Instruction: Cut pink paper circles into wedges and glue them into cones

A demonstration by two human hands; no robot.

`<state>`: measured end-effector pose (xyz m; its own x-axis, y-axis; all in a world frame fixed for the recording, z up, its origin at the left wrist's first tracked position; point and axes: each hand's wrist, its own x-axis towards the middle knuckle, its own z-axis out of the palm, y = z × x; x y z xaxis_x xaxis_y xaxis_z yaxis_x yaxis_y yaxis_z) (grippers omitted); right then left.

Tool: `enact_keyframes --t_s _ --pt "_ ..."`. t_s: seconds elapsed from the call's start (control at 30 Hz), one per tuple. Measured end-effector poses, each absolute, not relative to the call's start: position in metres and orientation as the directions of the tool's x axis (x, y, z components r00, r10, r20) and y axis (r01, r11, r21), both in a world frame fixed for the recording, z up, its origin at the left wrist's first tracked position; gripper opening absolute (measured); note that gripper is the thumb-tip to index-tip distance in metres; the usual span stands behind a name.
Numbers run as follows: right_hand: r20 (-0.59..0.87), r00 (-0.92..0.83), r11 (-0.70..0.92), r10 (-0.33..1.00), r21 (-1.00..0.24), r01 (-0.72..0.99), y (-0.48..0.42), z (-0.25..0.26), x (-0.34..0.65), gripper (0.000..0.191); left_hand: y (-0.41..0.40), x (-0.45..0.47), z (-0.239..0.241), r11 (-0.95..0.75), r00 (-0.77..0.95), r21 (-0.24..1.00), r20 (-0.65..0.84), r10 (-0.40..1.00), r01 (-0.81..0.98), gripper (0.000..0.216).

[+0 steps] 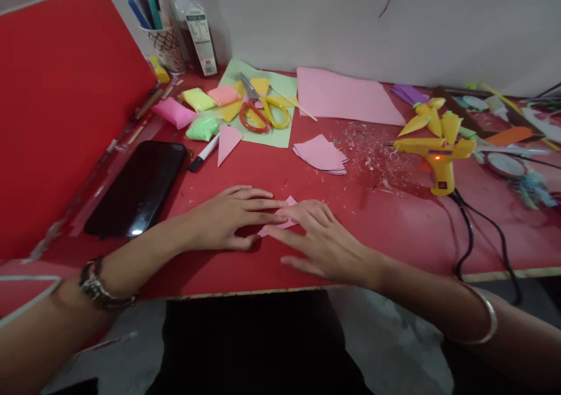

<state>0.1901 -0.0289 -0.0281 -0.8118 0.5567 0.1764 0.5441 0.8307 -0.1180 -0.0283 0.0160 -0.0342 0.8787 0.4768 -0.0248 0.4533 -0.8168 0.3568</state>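
A small piece of pink paper [287,224] lies flat on the red tabletop, partly covered by my fingers. My left hand [230,217] rests on it from the left with fingers stretched out. From the right, my right hand [322,237] presses on the same paper, its fingers spread. Just beyond the hands is a stack of pink paper petals [321,154]. Further left lies a single pink paper cone [228,144] near a black-capped marker [205,152].
A black phone [138,187] lies left. Scissors [258,106] and bright clay packets [175,113] sit behind. A yellow glue gun [438,158], its light glowing, stands right with its cord over the table edge. A pen cup [164,47] and bottle [197,38] stand at the back.
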Motion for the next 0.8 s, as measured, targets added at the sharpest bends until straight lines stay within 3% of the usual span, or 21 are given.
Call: enact_keyframes --t_s 0.23,0.57,0.8 --pt "0.048 -0.821 0.818 0.569 -0.131 0.560 -0.033 -0.028 0.189 0.048 0.015 -0.027 -0.034 -0.799 0.867 0.373 -0.032 0.497 0.471 0.045" --pt "0.056 -0.682 0.682 0.729 -0.141 0.718 -0.036 -0.032 0.226 0.042 0.016 -0.026 -0.032 -0.769 0.851 0.386 -0.090 0.518 0.509 0.052" --pt "0.058 -0.638 0.639 0.768 -0.142 0.756 -0.038 -0.030 0.241 0.043 0.014 -0.027 -0.032 -0.775 0.853 0.372 -0.107 0.511 0.511 0.055"
